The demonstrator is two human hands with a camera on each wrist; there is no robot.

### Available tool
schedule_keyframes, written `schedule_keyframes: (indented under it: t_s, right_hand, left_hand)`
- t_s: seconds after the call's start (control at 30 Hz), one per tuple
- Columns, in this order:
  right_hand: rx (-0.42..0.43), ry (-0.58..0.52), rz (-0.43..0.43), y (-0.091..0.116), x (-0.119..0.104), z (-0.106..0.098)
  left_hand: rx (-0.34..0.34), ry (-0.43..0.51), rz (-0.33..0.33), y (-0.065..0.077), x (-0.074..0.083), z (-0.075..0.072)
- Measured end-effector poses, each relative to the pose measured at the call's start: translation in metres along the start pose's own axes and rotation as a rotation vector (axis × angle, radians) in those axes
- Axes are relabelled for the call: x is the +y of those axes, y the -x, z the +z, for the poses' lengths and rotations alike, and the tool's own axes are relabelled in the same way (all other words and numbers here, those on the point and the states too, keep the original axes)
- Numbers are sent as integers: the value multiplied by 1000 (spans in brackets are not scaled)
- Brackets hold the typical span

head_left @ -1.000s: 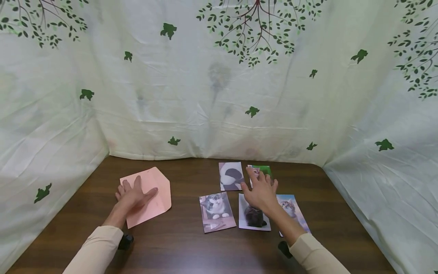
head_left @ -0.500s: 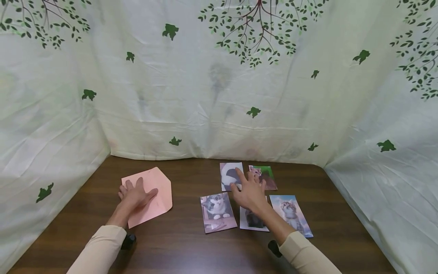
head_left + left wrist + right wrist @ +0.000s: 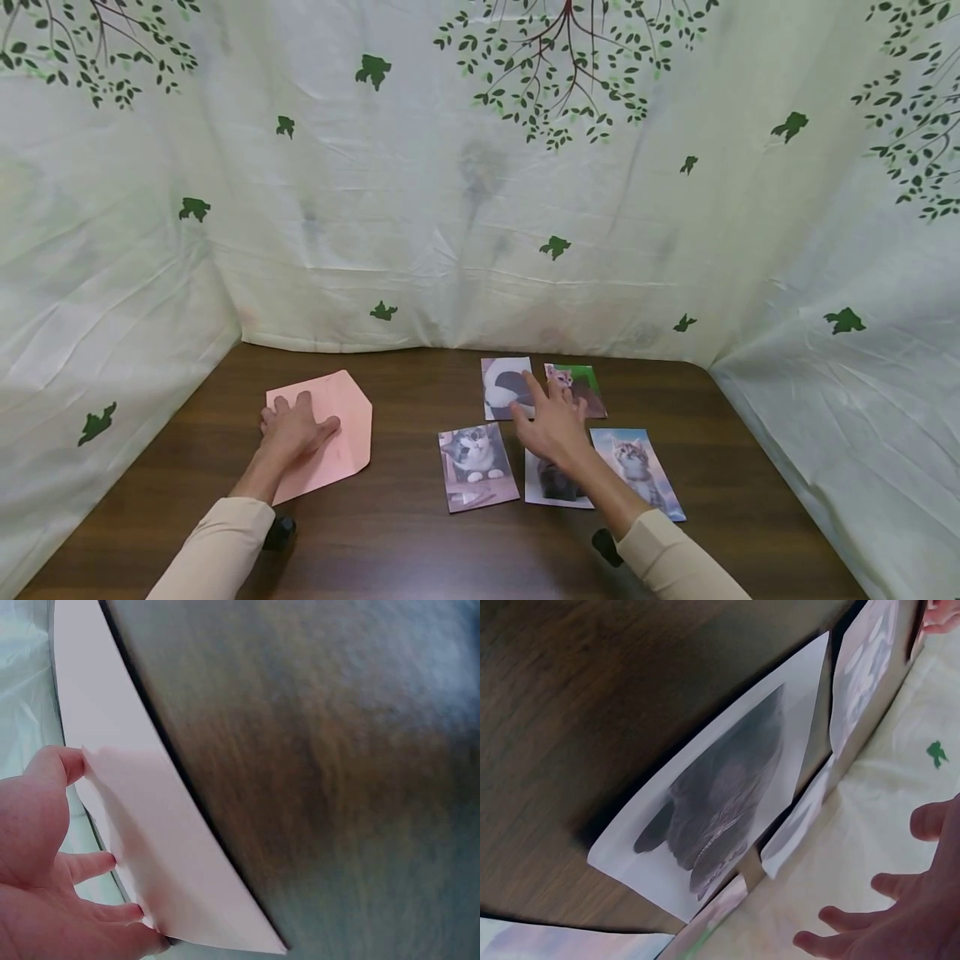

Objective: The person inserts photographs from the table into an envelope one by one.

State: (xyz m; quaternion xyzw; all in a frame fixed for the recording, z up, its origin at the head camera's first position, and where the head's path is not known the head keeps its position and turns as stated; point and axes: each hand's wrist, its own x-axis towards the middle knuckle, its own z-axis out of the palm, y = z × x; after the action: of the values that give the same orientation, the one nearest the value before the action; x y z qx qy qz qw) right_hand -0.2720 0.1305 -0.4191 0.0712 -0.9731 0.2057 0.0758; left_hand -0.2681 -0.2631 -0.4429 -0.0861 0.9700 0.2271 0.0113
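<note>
A pink envelope lies on the left of the table, its pointed flap side toward the right. My left hand rests on it with fingers spread; in the left wrist view the fingertips touch the envelope's surface. My right hand is over a group of cat pictures, fingers apart and holding nothing. Beneath it, partly hidden, is a picture of a dark cat, seen whole in the right wrist view. Behind its fingers are a white-and-grey picture and a green-cornered kitten picture.
A grey-and-white cat picture lies left of the dark cat one, and a blue-sky kitten picture lies to its right. The brown table ends at a white curtain printed with leaves.
My right hand has moved left from over the green-cornered picture, then slightly back right, uncovering the blue-sky picture. Since half a second ago, the envelope has shifted a little left under my left hand.
</note>
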Motion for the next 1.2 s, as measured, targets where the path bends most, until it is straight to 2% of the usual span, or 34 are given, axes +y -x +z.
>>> schedule_keyframes:
  t_s: [0.2,0.4,0.53,0.83,1.07,1.2]
  right_hand:
    - [2,13,16,-2,4,1]
    - [-1,20,22,-2,9,-2]
    - [6,13,23,-2,11,-6]
    - [41,-18,25,-5,20,-10]
    - [59,-74,29,-9,31,-19]
    - [56,-125,30,-10,38,-28]
  left_hand:
    - [-12,-6,3,-1,-2,-2]
    - [8,27,47,5,-4,2]
    - [-9,41,64,4,-2,4]
    - [-58,57,90,2,12,6]
    - [-48,83,104,4,24,13]
    - [-33,93,151,6,35,16]
